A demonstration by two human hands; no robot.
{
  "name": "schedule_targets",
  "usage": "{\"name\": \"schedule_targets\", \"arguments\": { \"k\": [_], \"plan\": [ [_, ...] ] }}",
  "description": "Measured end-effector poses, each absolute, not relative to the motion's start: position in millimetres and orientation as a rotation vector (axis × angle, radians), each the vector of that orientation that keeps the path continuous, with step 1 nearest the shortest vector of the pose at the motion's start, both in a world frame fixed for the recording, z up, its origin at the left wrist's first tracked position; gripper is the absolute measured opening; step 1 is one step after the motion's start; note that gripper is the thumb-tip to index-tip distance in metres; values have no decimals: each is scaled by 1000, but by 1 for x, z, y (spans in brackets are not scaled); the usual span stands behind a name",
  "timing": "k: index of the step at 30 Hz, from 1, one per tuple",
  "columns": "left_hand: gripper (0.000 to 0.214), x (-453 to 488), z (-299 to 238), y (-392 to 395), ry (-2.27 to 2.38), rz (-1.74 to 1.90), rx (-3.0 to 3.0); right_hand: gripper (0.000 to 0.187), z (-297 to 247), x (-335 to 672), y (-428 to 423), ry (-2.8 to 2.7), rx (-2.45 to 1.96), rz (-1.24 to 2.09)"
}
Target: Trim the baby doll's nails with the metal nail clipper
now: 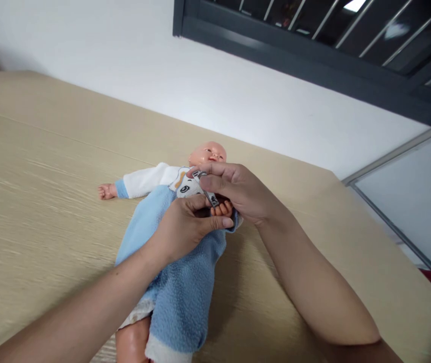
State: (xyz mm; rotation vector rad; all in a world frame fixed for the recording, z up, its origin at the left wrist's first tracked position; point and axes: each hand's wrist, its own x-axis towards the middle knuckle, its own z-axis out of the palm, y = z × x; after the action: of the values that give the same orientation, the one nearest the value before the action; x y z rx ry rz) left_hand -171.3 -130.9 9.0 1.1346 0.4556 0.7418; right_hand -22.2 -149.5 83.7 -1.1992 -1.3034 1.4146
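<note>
Closest to you, the doll (185,287) lies on its back on the table (30,212). Its bare leg (132,343) is smooth, glossy plastic, and it pokes out of a nubbly blue fleece suit with a white cuff.

Just past that, your left hand (185,227) is curled closed around the doll's near hand (222,208). Your thumb lies across the top, so only the tiny orange-pink fingers show. Your right hand (238,189) comes over from the other side. Its fingers are pinched shut on a small metal nail clipper (206,190), a thin shiny lever angled down with its tip right at those fingers.

As for progress, you look to be in the middle of the clipping, with the clipper at this one hand. You cannot tell from here which fingers have been done, and no clippings show on the fleece or the table. The doll's far hand (106,191) lies open and untouched on the wood at the end of a soft white sleeve, so that side seems to be left.

Farther on, the doll's head (208,153) is hard, bald plastic. The table is pale wood-grain laminate, flat and matte. Behind it stand a plain white wall (124,60), a dark barred window frame (314,65) and a metal-edged pale panel (420,201) at the right.
</note>
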Motion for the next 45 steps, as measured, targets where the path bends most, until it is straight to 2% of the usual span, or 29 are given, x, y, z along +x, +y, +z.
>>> {"name": "schedule_targets", "arguments": {
  "k": [10,17,24,29,34,45],
  "plan": [
    [29,-170,12,-132,429,784,1162,34,86,-24,-150,-1328,-1233,1325],
    [27,-171,15,-130,414,860,1238,49,84,-32,-146,-1201,-1260,1037],
    [23,-172,10,-128,387,880,1266,47,70,-45,-143,-1021,-1232,714],
    [37,-169,9,-131,373,779,1367,44,66,-49,-141,-922,-1275,604],
    [27,-167,10,-131,353,753,1155,46,68,-49,-142,-894,-1228,628],
    [48,-166,14,-131,341,769,1157,49,79,-37,-146,-1173,-1260,1097]
  ]
}}
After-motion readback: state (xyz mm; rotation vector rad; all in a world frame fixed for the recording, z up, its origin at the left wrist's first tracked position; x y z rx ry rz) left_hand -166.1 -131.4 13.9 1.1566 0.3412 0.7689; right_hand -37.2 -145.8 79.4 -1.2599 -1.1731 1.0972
